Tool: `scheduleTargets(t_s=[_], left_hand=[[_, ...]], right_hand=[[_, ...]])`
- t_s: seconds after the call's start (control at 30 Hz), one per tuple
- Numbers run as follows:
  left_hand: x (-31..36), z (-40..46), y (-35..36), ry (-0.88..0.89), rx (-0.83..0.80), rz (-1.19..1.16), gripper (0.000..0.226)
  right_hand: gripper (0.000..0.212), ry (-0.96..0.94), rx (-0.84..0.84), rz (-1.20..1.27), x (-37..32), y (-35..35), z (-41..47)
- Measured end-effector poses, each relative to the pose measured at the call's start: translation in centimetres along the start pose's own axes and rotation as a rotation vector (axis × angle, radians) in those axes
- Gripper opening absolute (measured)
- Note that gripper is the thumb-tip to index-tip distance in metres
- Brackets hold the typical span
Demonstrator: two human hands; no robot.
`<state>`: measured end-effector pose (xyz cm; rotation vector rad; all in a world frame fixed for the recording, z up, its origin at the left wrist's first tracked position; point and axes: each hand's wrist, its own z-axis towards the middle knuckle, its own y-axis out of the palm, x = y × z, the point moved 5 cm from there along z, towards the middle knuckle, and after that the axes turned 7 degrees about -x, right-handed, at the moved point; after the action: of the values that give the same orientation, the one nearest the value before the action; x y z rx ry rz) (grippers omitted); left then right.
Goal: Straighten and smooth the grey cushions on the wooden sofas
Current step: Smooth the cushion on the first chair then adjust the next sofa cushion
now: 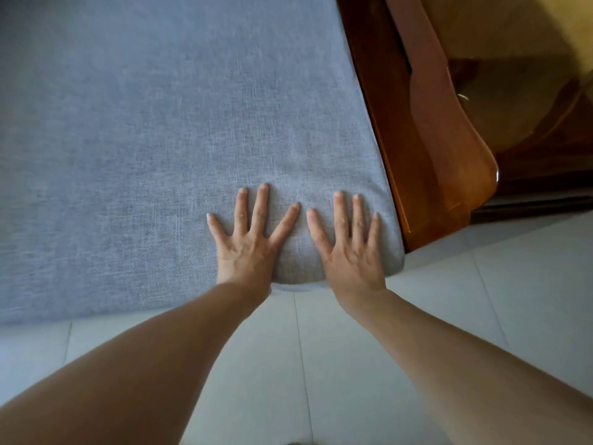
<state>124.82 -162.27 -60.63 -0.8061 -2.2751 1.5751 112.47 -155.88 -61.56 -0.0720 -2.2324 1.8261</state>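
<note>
We're in a home, a living room by the look of it. There's a grey cushion [160, 139] on a polished wooden sofa [442, 149], pale floor tiles [481, 300] below.

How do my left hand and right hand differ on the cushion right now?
The left hand lies further in from the cushion corner; the right hand sits beside the rounded corner, close to the wooden armrest. The left hand's fingers splay wider; the right hand's middle fingers lie closer together. Both are flat, palms down, pressing the front edge.
</note>
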Motion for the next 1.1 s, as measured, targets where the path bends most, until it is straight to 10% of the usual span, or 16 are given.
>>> scheduleTargets(t_s=[0.53, 1.1], left_hand=[[-3.0, -3.3, -3.1, 0.112, -0.157, 0.005, 0.121], [-15.2, -12.8, -12.7, -0.007, -0.211, -0.159, 0.099]], right_hand=[[0.097, -0.064, -0.387, 0.061, -0.5, -4.9, -1.6], [0.088, -0.034, -0.412, 0.144, -6.2, -20.0, -5.0]])
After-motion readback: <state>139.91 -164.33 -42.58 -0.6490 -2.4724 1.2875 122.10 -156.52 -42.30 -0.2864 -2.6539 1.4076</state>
